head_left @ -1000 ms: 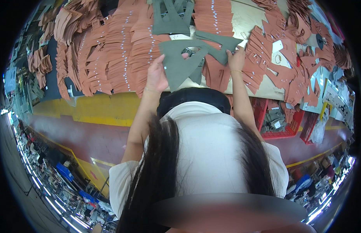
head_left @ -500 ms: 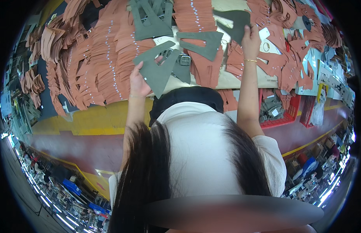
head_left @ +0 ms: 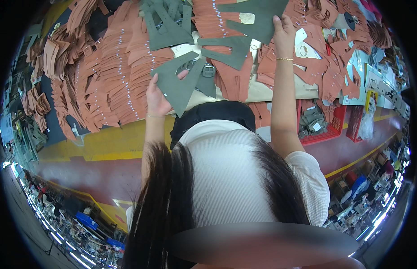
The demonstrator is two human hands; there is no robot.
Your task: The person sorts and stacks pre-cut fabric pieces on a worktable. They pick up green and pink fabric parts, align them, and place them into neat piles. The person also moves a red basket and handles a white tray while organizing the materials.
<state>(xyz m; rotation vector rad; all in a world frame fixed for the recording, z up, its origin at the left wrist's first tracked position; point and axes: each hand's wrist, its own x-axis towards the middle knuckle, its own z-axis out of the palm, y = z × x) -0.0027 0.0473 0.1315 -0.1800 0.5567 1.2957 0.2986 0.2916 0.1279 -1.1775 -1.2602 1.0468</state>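
Note:
In my left hand [head_left: 158, 97] is a dark green leather piece [head_left: 178, 88], wide with a pointed lower corner and a cut-out; my thumb and fingers close on it. My right hand [head_left: 284, 31] grips the edge of another green leather piece [head_left: 265, 22] with two prongs, lifted above the far side of the table. Between the hands a third green piece [head_left: 231, 49] lies over terracotta pieces. Beside the held left piece sits a green part with a metal buckle [head_left: 209, 70]. Several green pieces [head_left: 170, 36] are stacked at the far middle.
Long overlapping rows of terracotta leather pieces [head_left: 109, 76] cover the table's left. More terracotta pieces [head_left: 314, 69] lie at the right, near a white tag [head_left: 301, 36]. Below the table's right edge stands a red crate [head_left: 323, 136] with green parts inside.
My right hand has raised its green piece slightly and brought it left, so its prongs reach over the terracotta stack. The left hand still holds its piece, now turned a little.

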